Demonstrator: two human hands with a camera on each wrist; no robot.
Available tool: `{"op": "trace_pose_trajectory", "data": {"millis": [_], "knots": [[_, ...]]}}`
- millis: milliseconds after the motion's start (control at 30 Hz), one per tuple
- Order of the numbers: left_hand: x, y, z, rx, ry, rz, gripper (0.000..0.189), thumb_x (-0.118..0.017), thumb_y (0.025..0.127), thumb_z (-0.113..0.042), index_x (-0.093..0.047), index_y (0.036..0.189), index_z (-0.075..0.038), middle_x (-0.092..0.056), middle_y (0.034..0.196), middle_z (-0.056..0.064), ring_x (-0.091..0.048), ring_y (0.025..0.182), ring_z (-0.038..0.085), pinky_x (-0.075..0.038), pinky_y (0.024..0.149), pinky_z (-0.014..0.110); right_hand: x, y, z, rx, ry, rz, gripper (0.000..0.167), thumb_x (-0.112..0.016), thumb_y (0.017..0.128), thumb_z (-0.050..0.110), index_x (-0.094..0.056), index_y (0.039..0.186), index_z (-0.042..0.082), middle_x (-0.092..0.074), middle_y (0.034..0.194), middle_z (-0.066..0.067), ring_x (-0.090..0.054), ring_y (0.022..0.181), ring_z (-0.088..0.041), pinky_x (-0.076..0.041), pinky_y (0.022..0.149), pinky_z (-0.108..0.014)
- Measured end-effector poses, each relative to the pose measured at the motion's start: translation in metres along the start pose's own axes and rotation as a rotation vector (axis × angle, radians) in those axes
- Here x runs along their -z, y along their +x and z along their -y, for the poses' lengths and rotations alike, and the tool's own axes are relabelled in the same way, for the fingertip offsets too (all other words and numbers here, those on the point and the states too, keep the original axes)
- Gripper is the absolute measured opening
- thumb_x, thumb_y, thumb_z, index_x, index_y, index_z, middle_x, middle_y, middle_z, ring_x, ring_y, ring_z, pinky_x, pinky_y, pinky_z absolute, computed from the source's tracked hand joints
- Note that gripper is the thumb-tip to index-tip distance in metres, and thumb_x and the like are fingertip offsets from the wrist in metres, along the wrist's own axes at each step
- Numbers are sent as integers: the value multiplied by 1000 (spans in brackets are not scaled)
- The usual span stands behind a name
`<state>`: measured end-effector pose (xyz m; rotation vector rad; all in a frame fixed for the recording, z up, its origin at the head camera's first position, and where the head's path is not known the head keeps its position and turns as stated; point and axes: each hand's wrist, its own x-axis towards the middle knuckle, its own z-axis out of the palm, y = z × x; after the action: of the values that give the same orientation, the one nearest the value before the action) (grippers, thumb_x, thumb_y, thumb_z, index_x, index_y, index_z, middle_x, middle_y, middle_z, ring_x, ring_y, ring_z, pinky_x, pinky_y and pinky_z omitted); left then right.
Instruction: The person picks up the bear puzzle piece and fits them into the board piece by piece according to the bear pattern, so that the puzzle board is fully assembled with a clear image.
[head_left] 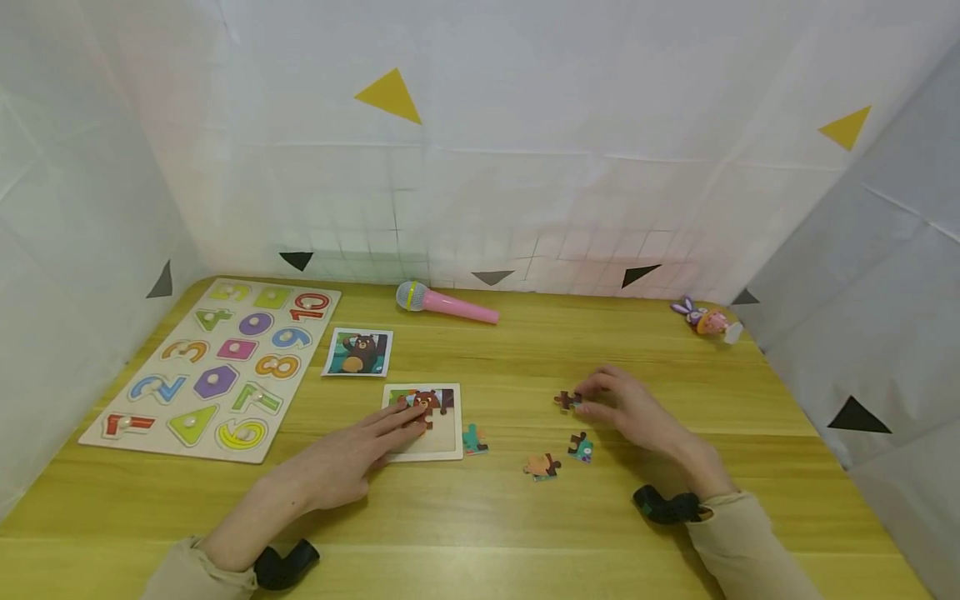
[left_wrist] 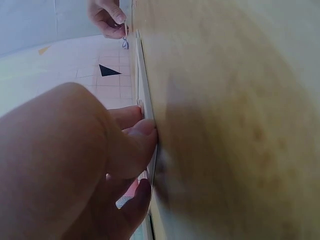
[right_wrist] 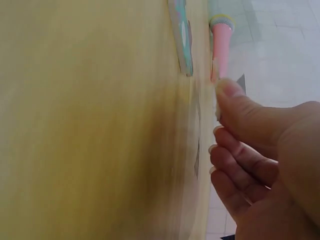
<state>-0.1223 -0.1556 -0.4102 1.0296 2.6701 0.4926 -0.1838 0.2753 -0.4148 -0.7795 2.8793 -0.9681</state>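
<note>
My left hand (head_left: 360, 458) lies over the left part of a small framed jigsaw (head_left: 450, 446) with a brown bear on it. Its fingers rest on the bear, and in the left wrist view the thumb (left_wrist: 142, 137) touches the board's edge. Part of the tray bed shows bare at the lower right. My right hand (head_left: 637, 417) pinches a dark brown puzzle piece (head_left: 566, 401) between thumb and fingers, close over the table. Between the hands lie a teal piece (head_left: 473, 439), an orange-and-brown piece (head_left: 542, 466) and a brown-and-teal piece (head_left: 581, 447).
Behind the jigsaw lies a bear picture card (head_left: 358, 352). A number-and-shape board (head_left: 210, 375) fills the table's left side. A pink toy microphone (head_left: 457, 307) lies at the back, a rabbit toy (head_left: 708, 319) at the back right. White cloth walls (head_left: 525, 192) border the table.
</note>
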Motion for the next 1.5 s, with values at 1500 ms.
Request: {"op": "trace_pose_trajectory", "data": {"millis": [1500], "knots": [[3,6,-11,36,45,42,91,-65,73,9,-37,156,-16,-19,167,-3,-37,145,25,-50,101,44,-52,61,90,73,86,139,27,-66,97,22,-66,120,6,-67,115,-3,-62,111,-23,-52,98,-44]]}}
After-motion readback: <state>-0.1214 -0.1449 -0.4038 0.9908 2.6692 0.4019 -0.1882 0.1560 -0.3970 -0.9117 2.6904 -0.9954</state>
